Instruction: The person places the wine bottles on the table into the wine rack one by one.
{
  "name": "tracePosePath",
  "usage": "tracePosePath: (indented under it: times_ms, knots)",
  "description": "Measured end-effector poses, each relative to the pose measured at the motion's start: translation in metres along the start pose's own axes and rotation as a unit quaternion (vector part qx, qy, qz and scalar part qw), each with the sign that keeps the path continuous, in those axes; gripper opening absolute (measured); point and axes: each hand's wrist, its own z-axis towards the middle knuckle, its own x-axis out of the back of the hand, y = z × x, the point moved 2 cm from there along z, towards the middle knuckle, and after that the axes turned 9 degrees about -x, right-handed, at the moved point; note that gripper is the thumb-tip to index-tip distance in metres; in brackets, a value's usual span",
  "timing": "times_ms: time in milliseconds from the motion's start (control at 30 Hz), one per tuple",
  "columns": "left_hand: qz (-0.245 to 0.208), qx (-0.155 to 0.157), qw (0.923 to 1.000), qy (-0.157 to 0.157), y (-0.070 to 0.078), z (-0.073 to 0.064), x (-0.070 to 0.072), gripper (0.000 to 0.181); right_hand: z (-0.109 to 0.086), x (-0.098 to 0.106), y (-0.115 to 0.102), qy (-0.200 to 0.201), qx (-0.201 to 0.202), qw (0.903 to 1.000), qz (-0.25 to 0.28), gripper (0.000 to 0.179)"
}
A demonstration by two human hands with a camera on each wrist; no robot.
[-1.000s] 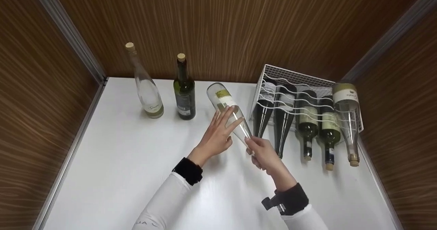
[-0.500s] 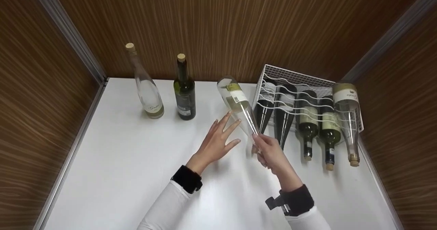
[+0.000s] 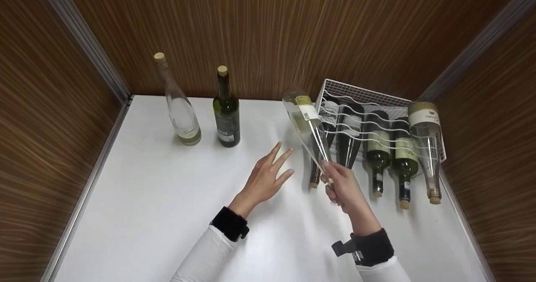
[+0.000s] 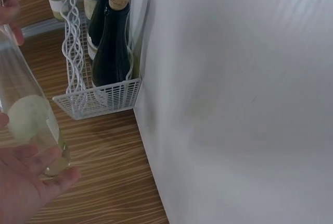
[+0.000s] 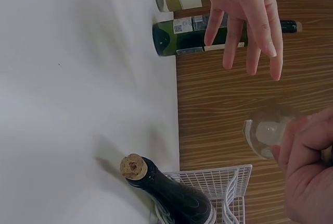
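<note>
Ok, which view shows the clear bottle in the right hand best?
Head: the clear bottle shows from base to the gripping right hand, label included. Left wrist shows its body, cut at the picture's edge; right wrist shows mainly its base end.

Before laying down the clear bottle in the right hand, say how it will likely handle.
The clear bottle would probably roll on the table, being round. Its glossy, glass-like surface suggests it may be slippery and fragile. With the right hand gripping the narrow end, the wider end may swing down.
</note>
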Motion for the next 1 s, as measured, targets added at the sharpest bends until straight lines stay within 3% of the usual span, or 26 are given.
tracePosePath:
  times_ms: [400,1000]
  knots:
    - [-0.004,0.030,0.9995,-0.003,0.004,-0.003,-0.002,0.055,-0.004,0.023,-0.003,0.016,0.002,0.9985,0.053,0.038]
    - [-0.003,0.037,0.9993,-0.008,0.011,-0.002,-0.009,0.053,-0.010,0.072,-0.004,0.116,-0.002,0.9923,0.042,0.038]
